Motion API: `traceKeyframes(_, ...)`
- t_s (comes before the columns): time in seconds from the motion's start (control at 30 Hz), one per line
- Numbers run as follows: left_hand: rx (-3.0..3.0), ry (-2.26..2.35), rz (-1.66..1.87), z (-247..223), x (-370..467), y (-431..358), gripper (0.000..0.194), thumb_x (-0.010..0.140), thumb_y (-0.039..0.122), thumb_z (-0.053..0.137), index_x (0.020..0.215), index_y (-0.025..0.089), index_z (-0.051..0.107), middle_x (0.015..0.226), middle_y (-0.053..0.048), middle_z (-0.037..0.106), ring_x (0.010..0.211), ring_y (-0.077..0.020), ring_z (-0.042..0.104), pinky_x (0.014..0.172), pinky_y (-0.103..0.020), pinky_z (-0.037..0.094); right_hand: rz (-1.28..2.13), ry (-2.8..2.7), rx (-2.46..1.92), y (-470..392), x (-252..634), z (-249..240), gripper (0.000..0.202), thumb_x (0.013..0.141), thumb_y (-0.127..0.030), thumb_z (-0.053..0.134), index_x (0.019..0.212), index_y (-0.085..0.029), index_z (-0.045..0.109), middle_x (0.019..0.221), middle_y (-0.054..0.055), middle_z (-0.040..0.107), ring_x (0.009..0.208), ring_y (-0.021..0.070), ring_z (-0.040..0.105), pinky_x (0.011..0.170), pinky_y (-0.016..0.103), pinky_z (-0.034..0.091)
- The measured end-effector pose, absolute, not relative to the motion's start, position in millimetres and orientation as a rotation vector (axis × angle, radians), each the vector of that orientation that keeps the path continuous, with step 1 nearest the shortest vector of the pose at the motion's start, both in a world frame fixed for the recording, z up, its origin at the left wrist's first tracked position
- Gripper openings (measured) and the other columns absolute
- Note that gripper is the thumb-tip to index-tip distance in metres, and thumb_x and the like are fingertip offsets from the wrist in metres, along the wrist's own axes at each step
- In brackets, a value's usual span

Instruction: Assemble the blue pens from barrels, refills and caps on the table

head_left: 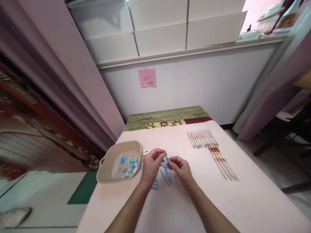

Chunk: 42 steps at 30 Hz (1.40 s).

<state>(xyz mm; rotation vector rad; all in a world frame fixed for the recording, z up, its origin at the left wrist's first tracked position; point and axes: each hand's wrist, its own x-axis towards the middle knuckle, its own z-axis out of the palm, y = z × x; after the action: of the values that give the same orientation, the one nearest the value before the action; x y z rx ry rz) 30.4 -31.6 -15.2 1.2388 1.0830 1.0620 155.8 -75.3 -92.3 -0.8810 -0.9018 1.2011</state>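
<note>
My left hand (152,164) and my right hand (180,168) are close together over the middle of the pink table. Between their fingertips is a small light-blue piece (166,159), pinched by my right hand; the left fingers are closed beside it, and what they grip is too small to tell. Under and between the hands lie several light-blue pen-like pieces (165,176). More blue pieces (155,185) show below my left wrist. Left of the hands, a beige basin (110,161) holds several small blue, turquoise and clear parts (130,161).
A row of clear pens (202,138) lies at the right back of the pink tabletop (243,200). Several longer pens with brown bands (223,163) lie nearer, fanned out. Behind the table is a white wall with a pink note (147,78).
</note>
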Motion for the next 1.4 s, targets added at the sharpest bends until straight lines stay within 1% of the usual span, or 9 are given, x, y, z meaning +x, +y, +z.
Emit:
traceKeyframes(0.1,1.281,1.068,1.059,-12.6,31.9,-33.2,0.017,0.069,0.028,0.073,0.08,0.015,0.069,0.072,-0.003,0.069,0.06,-0.0111,0.057,0.052,-0.021,0.042,1.2,-0.899,-0.876,-76.4,155.6,-89.3,0.021,0.076,-0.037,0.073,0.085,-0.018,0.069,0.073,0.001,0.066,0.068,0.0142,0.057,0.067,0.027,0.046)
traceKeyframes(0.37,1.419,1.097,1.036,-4.4,36.3,-36.7,0.017,0.071,0.03,0.07,0.081,0.017,0.07,0.071,-0.002,0.068,0.059,-0.0116,0.057,0.055,-0.022,0.044,1.199,-0.863,-0.85,-79.9,158.9,-80.4,0.023,0.075,-0.04,0.072,0.083,-0.018,0.068,0.073,0.001,0.065,0.067,0.0147,0.057,0.067,0.028,0.047)
traceKeyframes(0.57,1.454,1.095,1.059,-7.4,36.9,-36.0,0.016,0.071,0.029,0.07,0.08,0.017,0.07,0.074,-0.003,0.07,0.067,-0.0137,0.061,0.063,-0.024,0.048,1.188,-0.875,-0.838,-79.8,159.1,-80.5,0.022,0.076,-0.039,0.072,0.084,-0.018,0.069,0.072,0.001,0.065,0.066,0.0144,0.056,0.066,0.028,0.047)
traceKeyframes(0.8,1.546,1.132,1.025,-11.4,34.6,-35.1,0.017,0.073,0.031,0.068,0.081,0.017,0.071,0.08,-0.004,0.072,0.067,-0.0142,0.061,0.062,-0.024,0.047,1.198,-0.853,-0.828,-79.7,159.6,-80.8,0.02,0.076,-0.036,0.073,0.084,-0.019,0.069,0.073,0.0,0.066,0.067,0.0139,0.057,0.067,0.028,0.047)
traceKeyframes(0.93,1.588,1.159,0.998,-12.8,31.2,-36.8,0.018,0.076,0.033,0.067,0.084,0.017,0.072,0.078,-0.004,0.072,0.064,-0.0144,0.061,0.056,-0.023,0.047,1.196,-0.857,-0.841,-80.0,159.4,-80.2,0.021,0.076,-0.037,0.073,0.085,-0.019,0.069,0.075,0.001,0.067,0.069,0.0147,0.058,0.068,0.028,0.047)
traceKeyframes(1.03,1.649,1.148,0.967,-13.1,27.8,-39.6,0.02,0.078,0.034,0.065,0.087,0.019,0.074,0.085,-0.005,0.073,0.064,-0.0141,0.061,0.054,-0.023,0.046,1.19,-0.869,-0.844,-80.6,159.8,-79.0,0.023,0.076,-0.039,0.073,0.086,-0.019,0.07,0.076,0.002,0.068,0.07,0.0158,0.059,0.069,0.029,0.049)
traceKeyframes(1.2,1.556,1.103,1.054,-11.5,21.8,-42.2,0.027,0.082,0.035,0.06,0.101,0.019,0.071,0.094,-0.007,0.072,0.063,-0.0124,0.059,0.054,-0.023,0.046,1.178,-0.866,-0.883,-80.4,159.8,-80.0,0.024,0.076,-0.041,0.072,0.088,-0.02,0.071,0.08,0.003,0.071,0.075,0.0177,0.062,0.074,0.032,0.051)
traceKeyframes(1.27,1.545,1.107,1.063,-11.4,20.2,-42.8,0.027,0.082,0.036,0.06,0.099,0.019,0.07,0.091,-0.006,0.072,0.062,-0.0122,0.058,0.055,-0.023,0.046,1.173,-0.87,-0.9,-80.3,159.4,-81.4,0.026,0.076,-0.042,0.071,0.089,-0.02,0.072,0.078,0.003,0.071,0.073,0.0176,0.063,0.071,0.032,0.051)
traceKeyframes(1.4,1.619,1.089,0.972,-14.4,20.5,-45.1,0.021,0.078,0.033,0.066,0.093,0.019,0.07,0.075,-0.003,0.071,0.062,-0.0142,0.063,0.059,-0.024,0.048,1.188,-0.896,-0.934,-80.6,159.1,-83.6,0.027,0.078,-0.043,0.069,0.09,-0.019,0.073,0.073,0.003,0.069,0.066,0.0158,0.061,0.057,0.026,0.049)
